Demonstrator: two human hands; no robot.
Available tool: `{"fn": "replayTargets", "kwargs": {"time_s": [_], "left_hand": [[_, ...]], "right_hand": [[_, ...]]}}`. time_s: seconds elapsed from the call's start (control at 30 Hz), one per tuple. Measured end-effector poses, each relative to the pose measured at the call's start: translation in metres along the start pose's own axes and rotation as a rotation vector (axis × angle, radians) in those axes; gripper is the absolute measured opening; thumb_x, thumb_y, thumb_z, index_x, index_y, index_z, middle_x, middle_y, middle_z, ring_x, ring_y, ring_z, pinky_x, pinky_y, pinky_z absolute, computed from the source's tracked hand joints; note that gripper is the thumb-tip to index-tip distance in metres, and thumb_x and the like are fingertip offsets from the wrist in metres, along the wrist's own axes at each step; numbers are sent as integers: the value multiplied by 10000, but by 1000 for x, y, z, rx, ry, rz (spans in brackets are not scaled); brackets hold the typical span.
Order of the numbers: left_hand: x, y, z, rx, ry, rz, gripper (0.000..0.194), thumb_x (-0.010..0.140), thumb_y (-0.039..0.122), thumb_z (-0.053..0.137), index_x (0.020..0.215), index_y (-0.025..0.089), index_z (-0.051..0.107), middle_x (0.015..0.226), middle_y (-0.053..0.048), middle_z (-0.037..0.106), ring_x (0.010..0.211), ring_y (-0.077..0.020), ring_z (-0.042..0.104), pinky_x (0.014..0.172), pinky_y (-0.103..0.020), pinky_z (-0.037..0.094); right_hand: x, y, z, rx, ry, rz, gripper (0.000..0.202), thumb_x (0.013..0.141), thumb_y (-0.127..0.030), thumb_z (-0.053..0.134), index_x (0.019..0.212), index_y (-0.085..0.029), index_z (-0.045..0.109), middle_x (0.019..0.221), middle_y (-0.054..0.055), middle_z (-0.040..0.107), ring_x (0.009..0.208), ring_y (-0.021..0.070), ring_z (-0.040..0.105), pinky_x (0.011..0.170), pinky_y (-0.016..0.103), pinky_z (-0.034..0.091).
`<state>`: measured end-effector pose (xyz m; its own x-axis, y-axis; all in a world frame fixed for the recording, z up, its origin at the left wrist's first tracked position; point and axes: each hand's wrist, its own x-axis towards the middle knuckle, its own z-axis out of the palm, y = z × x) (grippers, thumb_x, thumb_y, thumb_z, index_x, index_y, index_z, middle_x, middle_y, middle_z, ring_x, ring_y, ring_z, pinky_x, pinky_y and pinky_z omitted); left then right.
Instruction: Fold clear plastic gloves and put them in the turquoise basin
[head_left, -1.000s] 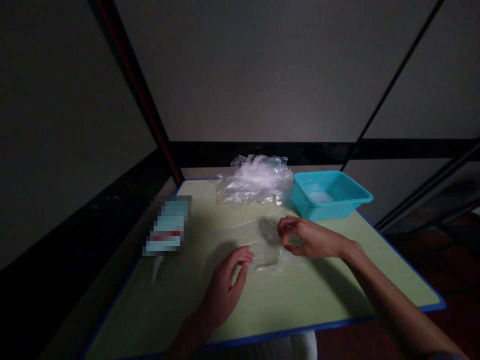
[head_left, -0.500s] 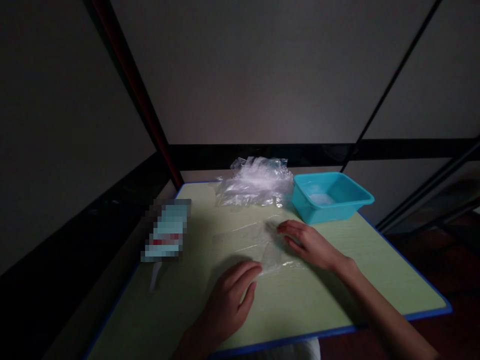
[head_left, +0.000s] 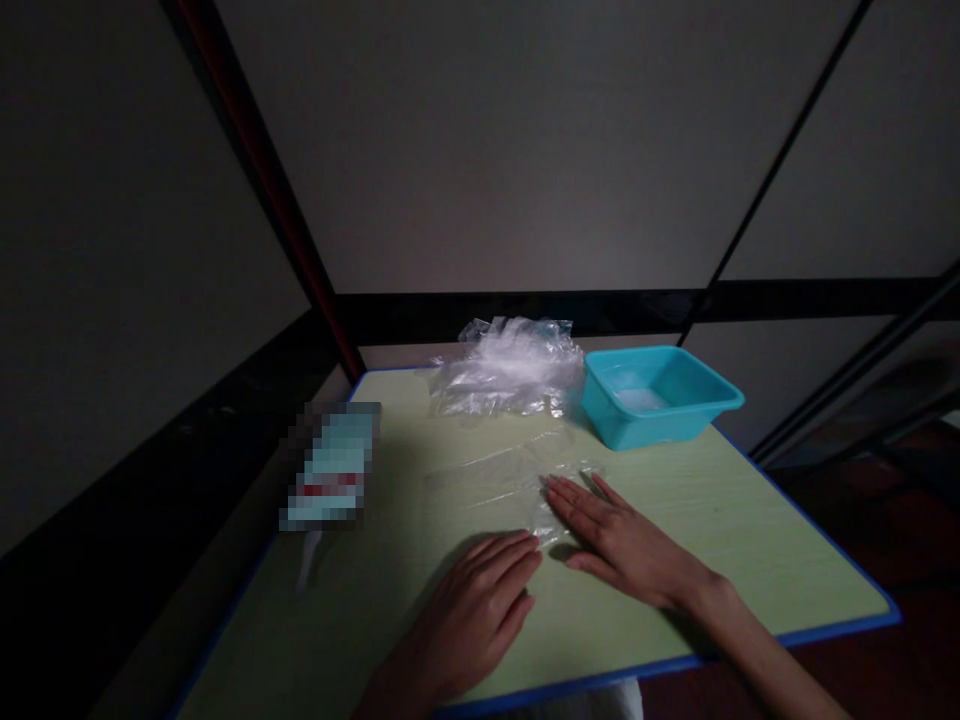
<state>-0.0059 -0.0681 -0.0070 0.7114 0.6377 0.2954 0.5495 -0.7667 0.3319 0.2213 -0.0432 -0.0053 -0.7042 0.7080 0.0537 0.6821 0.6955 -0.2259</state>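
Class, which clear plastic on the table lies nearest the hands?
The flat sheet under the right hand; the crumpled heap sits farther back, by the turquoise basin.

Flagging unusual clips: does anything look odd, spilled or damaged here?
Yes: the object at the left of the table is pixelated, hiding its details. The clear plastic mid-table is wrinkled, but no spill or damage stands out.

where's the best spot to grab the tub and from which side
Probably the right end of the tub's rim, coming from the right and slightly above. The lip juts out past the sloping wall there, leaving an edge to hook under, while the bags crowd its left end. It stands upright, open top up.
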Motion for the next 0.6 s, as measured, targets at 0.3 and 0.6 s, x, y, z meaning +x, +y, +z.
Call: {"fn": "replayTargets", "kwargs": {"time_s": [0.3, 0.6], "left_hand": [[-2, -1, 0, -5, -38, -6, 425, 804, 153, 469, 1222, 218, 438, 1210, -46, 532, 1133, -190, 456, 949, -375, 395], [6, 6, 7, 134, -16, -12, 448, 804, 186, 465, 1245, 147, 402, 1295, -87, 446, 1194, -207, 394, 976, -364, 371]], "right_hand": [[-4, 2, 4, -42, 8, 1, 670, 864, -502, 320, 1379, -150, 75, 1407, 134, 177, 1287, 239, 178, 1037, 512, 110], [0, 11, -4, -24, 41, 64, 572, 902, -416, 284, 1380, -177, 82, 1418, 109, 150, 1294, 222, 149, 1042, 499, 109]]}}
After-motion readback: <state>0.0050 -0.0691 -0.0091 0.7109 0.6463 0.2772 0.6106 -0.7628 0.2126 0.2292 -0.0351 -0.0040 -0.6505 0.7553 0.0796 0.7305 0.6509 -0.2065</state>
